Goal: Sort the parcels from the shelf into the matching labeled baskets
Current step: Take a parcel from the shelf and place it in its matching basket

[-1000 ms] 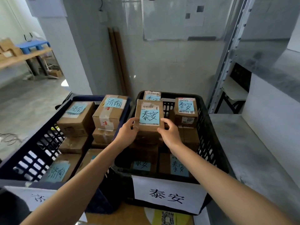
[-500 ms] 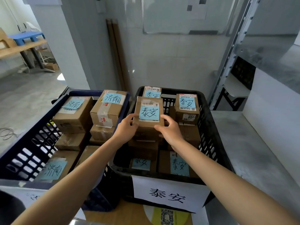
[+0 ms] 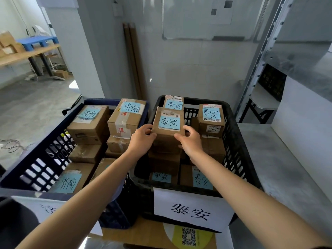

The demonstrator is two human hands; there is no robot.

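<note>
Arms outstretched; left grip (image 3: 142, 139) and right grip (image 3: 190, 141) pinch the parcel (image 3: 168, 129)

Two baskets stand side by side before the wall (image 3: 197, 78): the left basket (image 3: 36, 159) and the right basket (image 3: 233, 141), each filled with stacked parcels (image 3: 88, 123). Atop the right basket's middle stack is one parcel (image 3: 168, 126) (the left hand (image 3: 142, 141) grips its left edge, the right hand (image 3: 192, 142) its right). A shelf (image 3: 287, 168) lies right of both.

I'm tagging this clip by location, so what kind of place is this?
Likely a parcel sorting room or small courier depot: cardboard parcels with handwritten blue notes fill a blue basket and a black basket, and a metal shelf rack stands alongside.
</note>
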